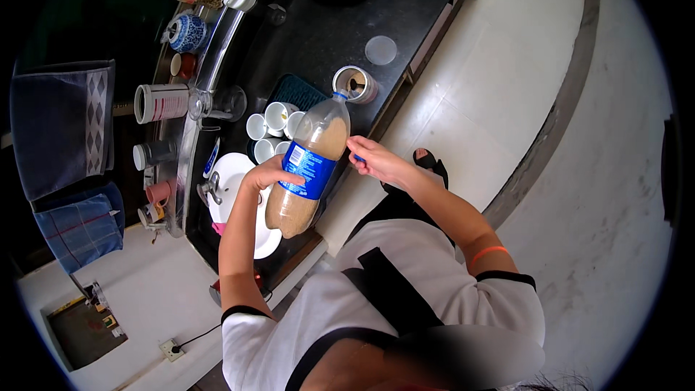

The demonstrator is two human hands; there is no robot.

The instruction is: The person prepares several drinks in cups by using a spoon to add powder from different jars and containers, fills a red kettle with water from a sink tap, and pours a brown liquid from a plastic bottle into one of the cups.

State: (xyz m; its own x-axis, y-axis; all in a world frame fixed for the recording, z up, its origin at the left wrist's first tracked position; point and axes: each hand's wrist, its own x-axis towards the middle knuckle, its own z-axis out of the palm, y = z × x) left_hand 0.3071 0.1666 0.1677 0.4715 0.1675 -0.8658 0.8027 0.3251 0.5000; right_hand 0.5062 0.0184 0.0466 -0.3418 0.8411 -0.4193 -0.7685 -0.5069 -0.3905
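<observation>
A large clear plastic bottle point(327, 137) with a blue label hangs tilted over the counter, its neck pointing away from me. Fine tan granules fill much of it. My left hand point(271, 172) is wrapped around the label from the left side. Just right of the bottle, my right hand point(376, 159) is closed, pinching a small blue bottle cap point(358, 158). Beyond the bottle's blue-ringed neck stands a white canister point(370, 87), with tan contents and a dark scoop point(355, 86) inside. The neck overlaps the canister's near rim; whether they touch I cannot tell.
Several white mugs point(256, 127) stand by a dark green tray point(288, 87). A white sink point(232, 174) with a faucet lies to the left. Beyond the canister rests a round translucent lid point(381, 50). Jars and a blue-white pot point(188, 32) line the ledge.
</observation>
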